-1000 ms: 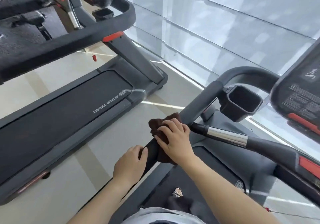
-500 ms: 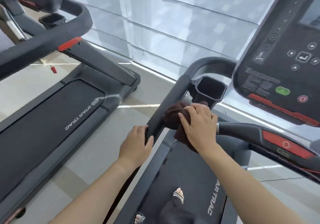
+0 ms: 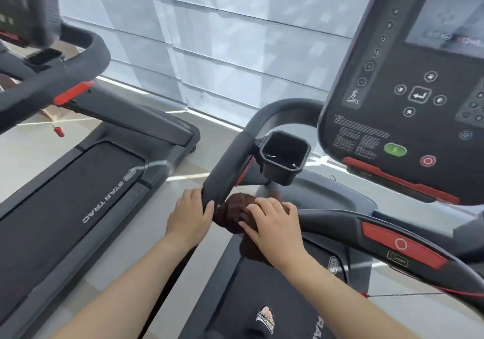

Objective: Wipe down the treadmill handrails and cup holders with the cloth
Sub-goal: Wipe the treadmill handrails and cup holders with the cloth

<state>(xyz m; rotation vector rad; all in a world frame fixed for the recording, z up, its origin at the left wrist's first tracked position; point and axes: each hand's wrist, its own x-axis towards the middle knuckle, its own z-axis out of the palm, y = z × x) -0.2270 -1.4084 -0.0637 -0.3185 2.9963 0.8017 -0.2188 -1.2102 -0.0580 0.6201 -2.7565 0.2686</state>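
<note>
The left hand (image 3: 189,217) gripped the left handrail (image 3: 227,166), fingers curled around its lower end. Just beside it, the right hand (image 3: 275,223) pressed the dark brown cloth (image 3: 231,214) against the crossbar (image 3: 340,221), fingers spread over the bunched fabric. The empty cup holder (image 3: 284,159) sat just above.

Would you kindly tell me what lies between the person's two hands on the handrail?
In the head view, the bunched dark brown cloth lies between the left hand and right hand.
</note>
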